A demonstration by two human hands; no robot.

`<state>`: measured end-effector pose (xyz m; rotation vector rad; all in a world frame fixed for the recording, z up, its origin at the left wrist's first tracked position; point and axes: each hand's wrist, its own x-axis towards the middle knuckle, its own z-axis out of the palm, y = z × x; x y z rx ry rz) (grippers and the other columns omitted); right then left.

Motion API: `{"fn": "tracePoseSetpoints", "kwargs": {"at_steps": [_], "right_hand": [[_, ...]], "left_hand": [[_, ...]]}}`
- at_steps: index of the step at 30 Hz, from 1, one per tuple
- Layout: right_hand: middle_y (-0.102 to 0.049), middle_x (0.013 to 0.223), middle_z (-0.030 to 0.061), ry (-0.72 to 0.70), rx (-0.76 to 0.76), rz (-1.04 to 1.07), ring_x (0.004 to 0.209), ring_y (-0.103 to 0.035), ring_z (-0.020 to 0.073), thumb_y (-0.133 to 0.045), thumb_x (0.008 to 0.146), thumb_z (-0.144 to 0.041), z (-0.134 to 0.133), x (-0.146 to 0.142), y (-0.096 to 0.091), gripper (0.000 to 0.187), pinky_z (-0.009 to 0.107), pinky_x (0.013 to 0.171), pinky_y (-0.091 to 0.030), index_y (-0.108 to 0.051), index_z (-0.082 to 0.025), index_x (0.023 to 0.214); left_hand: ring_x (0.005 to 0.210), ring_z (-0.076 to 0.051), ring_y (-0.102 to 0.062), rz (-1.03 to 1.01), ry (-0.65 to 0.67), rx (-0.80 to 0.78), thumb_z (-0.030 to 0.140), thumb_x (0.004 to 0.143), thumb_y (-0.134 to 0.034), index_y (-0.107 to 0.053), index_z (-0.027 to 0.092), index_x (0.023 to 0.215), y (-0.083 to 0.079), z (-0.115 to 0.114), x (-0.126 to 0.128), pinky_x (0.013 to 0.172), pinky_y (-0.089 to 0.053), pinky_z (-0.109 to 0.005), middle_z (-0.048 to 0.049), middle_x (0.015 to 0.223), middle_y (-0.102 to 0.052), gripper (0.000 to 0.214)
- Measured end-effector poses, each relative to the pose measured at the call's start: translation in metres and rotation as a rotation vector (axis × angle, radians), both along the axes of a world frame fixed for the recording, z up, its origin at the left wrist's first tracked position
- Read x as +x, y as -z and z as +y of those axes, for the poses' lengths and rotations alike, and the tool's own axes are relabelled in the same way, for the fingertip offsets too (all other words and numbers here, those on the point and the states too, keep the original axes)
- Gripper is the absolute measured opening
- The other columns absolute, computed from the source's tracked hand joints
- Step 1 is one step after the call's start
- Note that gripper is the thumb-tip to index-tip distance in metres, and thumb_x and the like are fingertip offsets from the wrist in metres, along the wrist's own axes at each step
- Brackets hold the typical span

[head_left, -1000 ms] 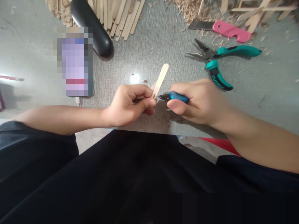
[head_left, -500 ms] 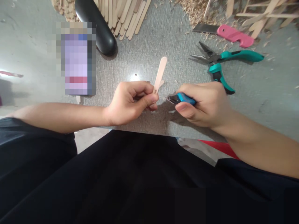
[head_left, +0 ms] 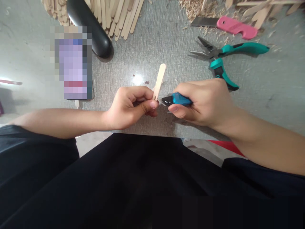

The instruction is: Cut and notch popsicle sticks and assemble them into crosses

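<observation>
My left hand [head_left: 130, 106] is closed in a pinch on the lower end of a flat wooden stick [head_left: 159, 79], which points up and away over the grey table [head_left: 154, 44]. My right hand [head_left: 205, 101] is wrapped round a blue-handled cutting tool [head_left: 176, 99]. The tool's dark tip sits right beside the stick's lower end, next to my left thumb. Whether the tip touches the stick I cannot tell.
Teal-handled pliers [head_left: 226, 54] lie open behind my right hand. A pink-handled knife [head_left: 228, 26] and wood shavings [head_left: 197, 8] are at the back right. A pile of wooden sticks [head_left: 116, 14], a black cylinder [head_left: 90, 27] and a blurred phone [head_left: 73, 65] are at the back left.
The blue tool drew a little away from the stick half a second ago and is now back against its lower end. The stick has turned more upright in my left fingers.
</observation>
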<state>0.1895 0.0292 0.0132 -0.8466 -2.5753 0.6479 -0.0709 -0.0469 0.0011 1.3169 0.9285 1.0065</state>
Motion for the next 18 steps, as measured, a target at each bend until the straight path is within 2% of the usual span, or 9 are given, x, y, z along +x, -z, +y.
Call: {"fn": "tracePoseSetpoints", "kwargs": {"at_steps": [10,18], "right_hand": [[-0.051,0.062,0.0023,0.038,-0.120,-0.134,0.060,-0.045,0.0176,-0.024,0.107,-0.106,0.0006,-0.0011,-0.0028,0.091,0.036,0.061,-0.026,-0.054,-0.026,0.075],[-0.053,0.063,0.0031,0.057,-0.182,-0.154,0.059,-0.047,0.0196,-0.024,0.102,-0.110,0.0001,-0.0006,-0.0023,0.091,0.038,0.061,-0.025,-0.049,-0.028,0.075]], "left_hand": [[0.074,-0.015,-0.088,0.021,-0.017,0.016,0.063,0.113,-0.082,-0.075,0.019,0.091,0.0019,-0.0021,-0.0008,0.071,-0.075,-0.019,-0.0040,0.080,-0.087,0.049],[0.072,-0.015,-0.088,0.050,-0.029,0.072,0.031,0.112,-0.080,-0.075,0.019,0.089,0.0039,-0.0011,-0.0011,0.066,-0.072,-0.018,-0.0040,0.079,-0.086,0.026]]}}
